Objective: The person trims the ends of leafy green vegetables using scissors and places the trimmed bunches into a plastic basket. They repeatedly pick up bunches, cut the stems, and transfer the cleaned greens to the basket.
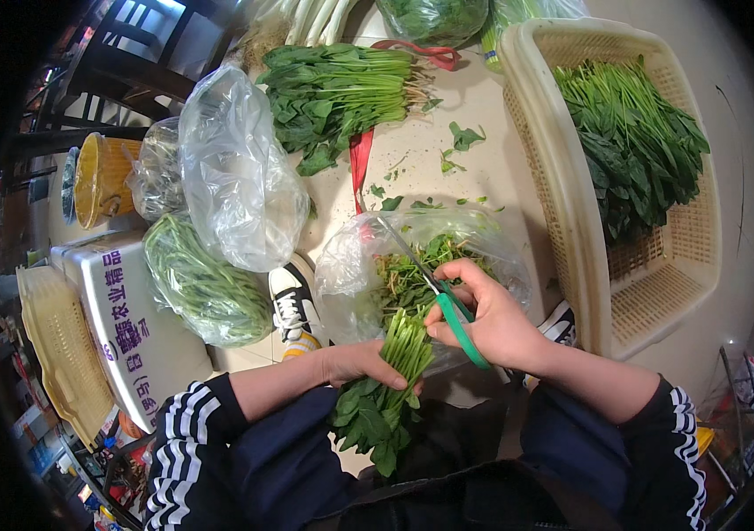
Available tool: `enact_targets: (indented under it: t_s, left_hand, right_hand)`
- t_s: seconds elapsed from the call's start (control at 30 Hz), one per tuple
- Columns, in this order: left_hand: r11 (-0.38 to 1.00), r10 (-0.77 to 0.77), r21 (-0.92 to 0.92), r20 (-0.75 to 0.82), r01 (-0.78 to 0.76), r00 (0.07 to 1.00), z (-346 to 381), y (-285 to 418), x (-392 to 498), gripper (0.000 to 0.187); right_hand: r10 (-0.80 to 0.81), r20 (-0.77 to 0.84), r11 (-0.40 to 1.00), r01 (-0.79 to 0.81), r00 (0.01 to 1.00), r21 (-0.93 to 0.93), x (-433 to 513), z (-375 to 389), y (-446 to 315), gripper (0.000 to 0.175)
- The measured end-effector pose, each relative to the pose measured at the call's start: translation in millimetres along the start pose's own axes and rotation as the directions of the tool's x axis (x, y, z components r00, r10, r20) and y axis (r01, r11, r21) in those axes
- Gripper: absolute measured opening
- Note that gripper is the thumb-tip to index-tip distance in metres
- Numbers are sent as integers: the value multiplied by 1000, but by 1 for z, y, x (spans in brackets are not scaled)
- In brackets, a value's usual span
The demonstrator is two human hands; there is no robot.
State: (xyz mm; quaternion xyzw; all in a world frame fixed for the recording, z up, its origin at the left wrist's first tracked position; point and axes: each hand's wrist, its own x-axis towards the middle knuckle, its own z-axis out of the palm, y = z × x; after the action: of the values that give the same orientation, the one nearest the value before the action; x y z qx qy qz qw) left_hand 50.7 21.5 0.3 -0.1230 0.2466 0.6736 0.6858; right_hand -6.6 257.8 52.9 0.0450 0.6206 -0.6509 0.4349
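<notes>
My left hand (377, 367) is closed around a small bunch of spinach (374, 418), its cut stems pointing away from me and its leaves hanging towards my lap. In my right hand (493, 318) is a pair of green-handled scissors (454, 325); the blades point up and left, and the fingertips are close to the stem ends. Beneath both hands a clear plastic bag (343, 282) lies spread on the floor, holding trimmed stems and leaf scraps (436, 255). Beyond it rests a larger pile of spinach (343, 89), roots to the right, by a red ribbon (361, 159).
Stacked cream plastic baskets (605, 305) stand at right, with spinach (635, 146) inside. To the left are an inflated clear bag (241, 172), bagged green beans (207, 285), a white foam box (131, 318) bearing writing, and a yellow bucket (108, 179). Leaf bits (464, 137) litter the floor.
</notes>
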Motion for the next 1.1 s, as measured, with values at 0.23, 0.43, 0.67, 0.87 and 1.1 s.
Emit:
enact_targets:
  t_s: [0.23, 0.43, 0.67, 0.87, 1.1]
  left_hand:
    - [996, -81, -44, -63, 78, 995, 1, 2, -2, 46]
    - [998, -69, -9, -101, 69, 992, 6, 2, -1, 39]
    - [993, -112, -38, -143, 108, 983, 1, 0, 4, 49]
    - [994, -110, -52, -207, 101, 972, 8, 6, 6, 48]
    - [993, -103, -82, -222, 87, 970, 8, 4, 7, 43]
  right_hand:
    - [39, 21, 999, -39, 999, 1, -2, 2, 7, 59]
    - [68, 109, 997, -63, 992, -52, 3, -2, 11, 58]
    - [43, 80, 999, -43, 996, -1, 3, -1, 19, 52]
    - [51, 14, 998, -50, 999, -40, 6, -1, 21, 52]
    - [89, 41, 995, -87, 995, -44, 10, -4, 22, 54]
